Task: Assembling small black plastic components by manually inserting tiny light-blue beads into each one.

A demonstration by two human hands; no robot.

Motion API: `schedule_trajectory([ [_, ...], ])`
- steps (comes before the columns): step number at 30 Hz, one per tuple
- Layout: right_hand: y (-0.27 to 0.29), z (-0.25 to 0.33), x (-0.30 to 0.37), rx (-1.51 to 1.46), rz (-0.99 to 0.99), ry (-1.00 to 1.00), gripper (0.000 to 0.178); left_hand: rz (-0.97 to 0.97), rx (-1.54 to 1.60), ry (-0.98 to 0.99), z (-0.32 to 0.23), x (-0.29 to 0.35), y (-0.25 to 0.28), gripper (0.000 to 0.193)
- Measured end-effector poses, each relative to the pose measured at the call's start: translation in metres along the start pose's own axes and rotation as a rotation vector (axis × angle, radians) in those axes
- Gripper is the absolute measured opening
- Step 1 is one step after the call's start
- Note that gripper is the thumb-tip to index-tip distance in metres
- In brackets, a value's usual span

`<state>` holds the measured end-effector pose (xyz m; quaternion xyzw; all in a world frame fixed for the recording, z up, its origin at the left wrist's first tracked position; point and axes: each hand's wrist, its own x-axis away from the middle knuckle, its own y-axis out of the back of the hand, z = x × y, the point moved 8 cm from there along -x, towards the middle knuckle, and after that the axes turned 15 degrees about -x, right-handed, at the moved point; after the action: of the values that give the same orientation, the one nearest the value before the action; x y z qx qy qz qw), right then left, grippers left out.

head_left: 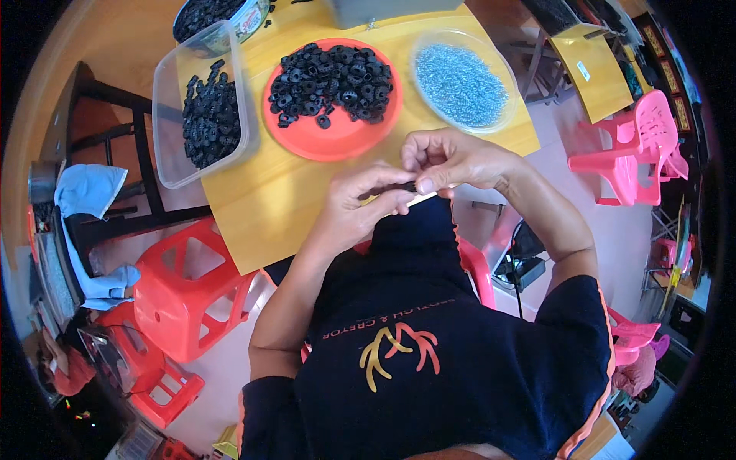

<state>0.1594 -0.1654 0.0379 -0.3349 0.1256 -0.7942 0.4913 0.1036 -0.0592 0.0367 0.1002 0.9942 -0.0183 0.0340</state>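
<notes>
the left hand (354, 201) and right hand (458, 162) pinch a small black piece (404, 186) lying crosswise between them.

left hand (354, 201) and right hand (460, 162) close together, fingers (389, 202) curled inward, elbows (576, 264) bent

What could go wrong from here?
The small black part at the fingertips of the left hand and right hand might slip and fall past the near edge of the yellow table. The right hand, close to the clear bowl of tiny bluish pieces, could nudge it and spill some.
</notes>
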Motion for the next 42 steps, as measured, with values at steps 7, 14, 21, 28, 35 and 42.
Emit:
schedule_trajectory([
  [7,-0.024,0.062,-0.046,1.051,-0.209,0.789,0.016,-0.244,-0.033,0.072,0.021,0.030,0.053,0.018],
  [14,-0.034,0.052,-0.091,1.765,-0.373,0.748,0.023,-0.343,-0.052,0.058,0.022,0.041,0.074,0.017],
  [21,-0.032,0.043,-0.096,1.819,-0.382,0.705,0.013,-0.373,-0.066,0.086,0.027,0.045,0.085,0.017],
  [28,-0.028,0.060,-0.080,1.515,-0.352,0.776,0.008,-0.408,-0.047,0.092,0.025,0.041,0.088,0.018],
  [35,-0.007,0.056,-0.057,0.222,-0.226,0.391,0.011,-0.402,-0.015,0.078,0.015,0.023,0.078,0.019],
  [42,-0.009,0.042,-0.040,0.101,-0.199,0.389,0.014,-0.344,-0.010,0.056,0.005,0.009,0.063,0.020],
])
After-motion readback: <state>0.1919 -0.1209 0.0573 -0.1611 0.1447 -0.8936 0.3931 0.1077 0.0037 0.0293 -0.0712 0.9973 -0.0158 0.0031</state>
